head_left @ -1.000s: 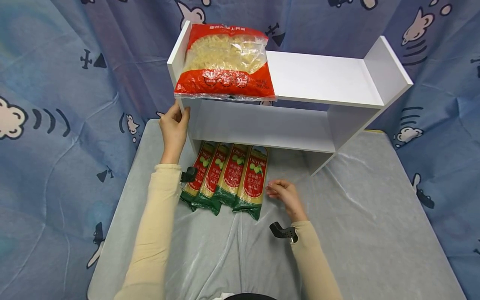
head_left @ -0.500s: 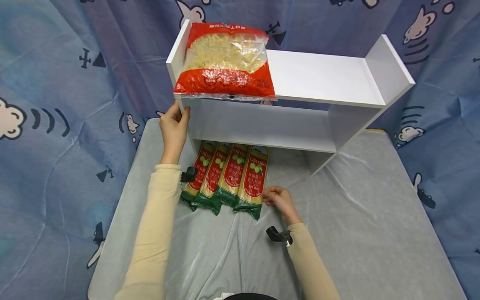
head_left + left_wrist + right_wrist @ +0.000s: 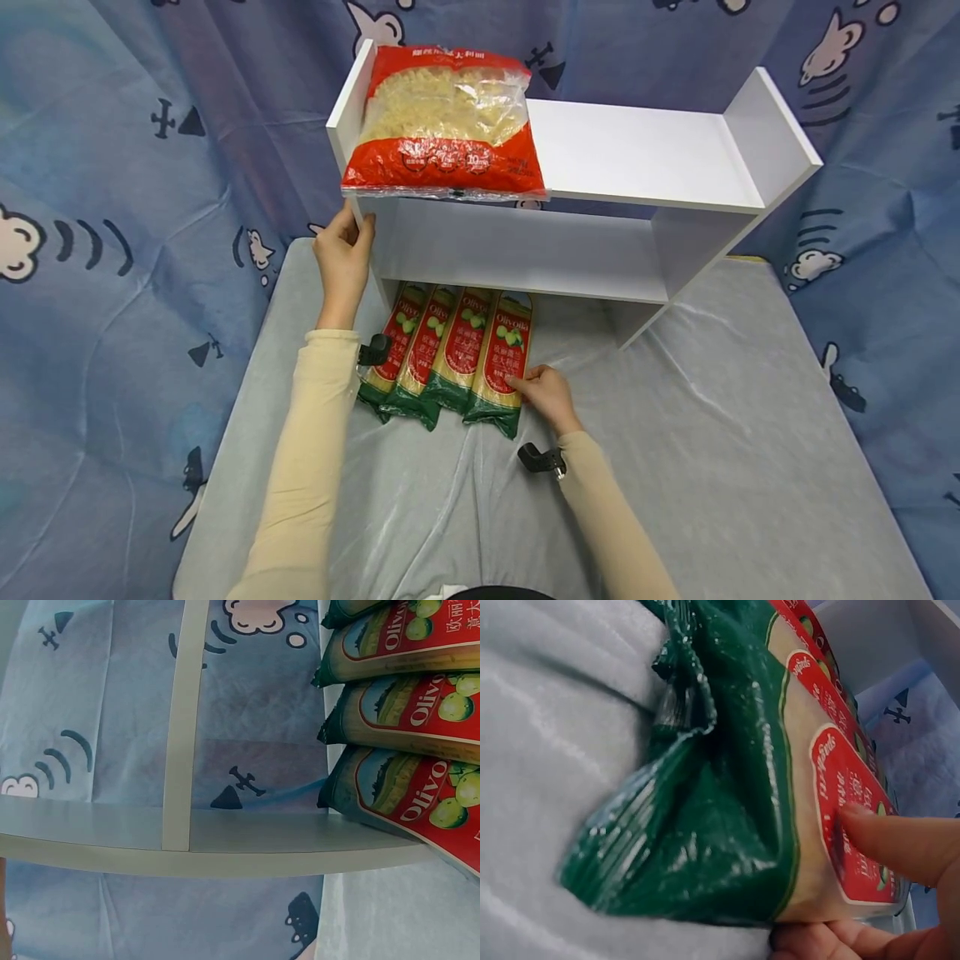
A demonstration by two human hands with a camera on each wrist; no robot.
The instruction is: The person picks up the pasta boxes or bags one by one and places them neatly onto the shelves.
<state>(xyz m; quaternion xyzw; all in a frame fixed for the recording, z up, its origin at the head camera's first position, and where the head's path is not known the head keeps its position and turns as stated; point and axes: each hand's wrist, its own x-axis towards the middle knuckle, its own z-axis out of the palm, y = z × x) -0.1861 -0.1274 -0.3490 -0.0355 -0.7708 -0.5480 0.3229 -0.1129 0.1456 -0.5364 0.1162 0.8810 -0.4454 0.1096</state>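
Note:
Several long spaghetti packets with red labels and green ends lie side by side on the table, their far ends under the white shelf unit [image 3: 637, 154]. My right hand [image 3: 534, 388] pinches the rightmost spaghetti packet [image 3: 504, 358] at its right edge. In the right wrist view the thumb [image 3: 900, 844] presses on the red label of that spaghetti packet [image 3: 727, 825], with the fingers curled beneath it. My left hand [image 3: 343, 250] grips the front edge of the shelf unit's left side panel. A red and clear bag of short pasta [image 3: 445, 125] lies on the top shelf at the left.
The table carries a pale grey cloth [image 3: 712, 417], bare to the right of the packets. The shelf's middle board [image 3: 525, 283] holds nothing, and the top shelf's right half is bare. A blue patterned curtain [image 3: 112, 208] surrounds the table.
My right hand has slid left across the cloth to the rightmost spaghetti packet and taken hold of its edge. The left hand has stayed on the shelf's side panel.

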